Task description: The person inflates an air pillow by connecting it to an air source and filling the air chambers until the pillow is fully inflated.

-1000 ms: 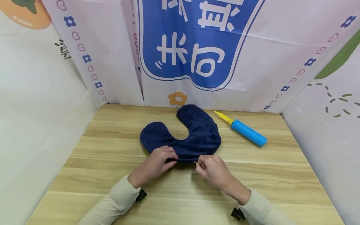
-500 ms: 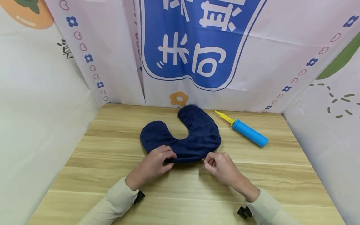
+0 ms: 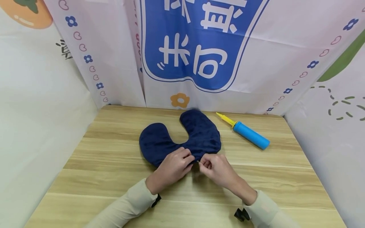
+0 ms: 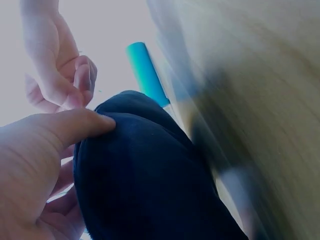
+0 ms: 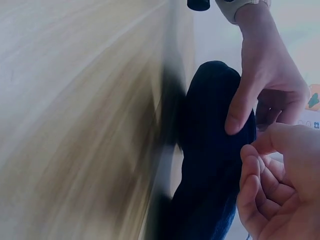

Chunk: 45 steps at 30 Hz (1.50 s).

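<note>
1. Navy pillow [image 3: 199, 133], U-shaped, lies on the wooden table [image 3: 94, 177] mid-scene; opening points far and left, curved back faces near.
2. Left hand [image 3: 174, 164] grips the near edge, fingers and thumb closed on the fabric. Right hand [image 3: 218, 169], just right of it, pinches a small metallic tab [image 3: 198, 161] at that edge.
3. Change from half a second ago: left hand has moved right along the edge, from well apart to close beside the right hand. Pillow sits slightly nearer; its far lobe no longer reaches so close to the curtain [image 3: 262, 76].
4. Blue pump [image 3: 251, 135], yellow nozzle [image 3: 226, 119], lies right of the pillow, apart from it, nozzle pointing far and left. No brand legible.
5. Far side: curtain bears a blue panel [image 3: 181, 73] with large white Chinese characters. 可 reads clearly; upper ones are cut off. Orange flower [image 3: 173, 100] printed below.
6. Left wrist view adds the left thumb [image 4: 85, 127] laid over the pillow's edge, hidden from the head view. Right wrist view shows the right fingertips [image 5: 250, 156] pressed together; the tab cannot be made out there.
</note>
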Each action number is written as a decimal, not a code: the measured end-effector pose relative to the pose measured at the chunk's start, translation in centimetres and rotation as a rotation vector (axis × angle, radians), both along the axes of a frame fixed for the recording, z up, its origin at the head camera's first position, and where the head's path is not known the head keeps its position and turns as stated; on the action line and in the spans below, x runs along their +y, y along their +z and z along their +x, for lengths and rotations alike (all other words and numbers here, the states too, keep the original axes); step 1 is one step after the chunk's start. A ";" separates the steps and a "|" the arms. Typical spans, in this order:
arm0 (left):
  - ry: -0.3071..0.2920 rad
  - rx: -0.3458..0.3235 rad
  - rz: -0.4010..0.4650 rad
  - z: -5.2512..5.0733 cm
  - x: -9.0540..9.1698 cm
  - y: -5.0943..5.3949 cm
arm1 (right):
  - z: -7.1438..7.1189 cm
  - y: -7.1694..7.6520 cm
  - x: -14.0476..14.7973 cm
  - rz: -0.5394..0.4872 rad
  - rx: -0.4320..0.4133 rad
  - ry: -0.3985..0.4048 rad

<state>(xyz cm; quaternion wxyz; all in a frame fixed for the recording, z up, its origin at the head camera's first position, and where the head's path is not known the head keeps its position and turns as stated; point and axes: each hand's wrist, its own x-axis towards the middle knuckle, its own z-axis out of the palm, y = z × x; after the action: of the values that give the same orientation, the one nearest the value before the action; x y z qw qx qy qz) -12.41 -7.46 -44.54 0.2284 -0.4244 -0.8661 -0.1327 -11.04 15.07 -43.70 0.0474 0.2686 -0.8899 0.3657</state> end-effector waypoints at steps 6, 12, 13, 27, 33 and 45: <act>-0.004 -0.009 -0.009 0.2 -0.3 0.2 | 0.1 -0.1 0.1 0.028 0.026 -0.005; -0.010 -0.046 -0.010 0.3 -0.6 0.0 | 0.0 -0.6 0.5 0.071 0.058 0.004; -0.008 -0.052 -0.006 0.3 -0.8 -0.1 | -0.1 -0.7 0.6 0.083 0.074 0.000; 0.066 -0.153 0.029 0.3 -4.0 -0.2 | -1.6 -2.4 2.7 0.081 0.014 -0.086; 0.060 -0.136 -0.016 0.5 -2.5 0.0 | -1.1 -1.4 1.7 0.029 0.004 -0.049; 0.093 0.099 -0.106 0.5 1.2 -0.3 | -0.7 -0.6 0.3 0.012 0.011 0.007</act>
<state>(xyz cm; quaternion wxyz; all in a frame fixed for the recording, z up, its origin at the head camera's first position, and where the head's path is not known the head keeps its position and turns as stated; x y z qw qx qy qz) -11.93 -6.29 -44.89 0.2541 -0.4013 -0.8783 -0.0548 -11.78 15.38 -44.25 0.0494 0.2741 -0.8908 0.3589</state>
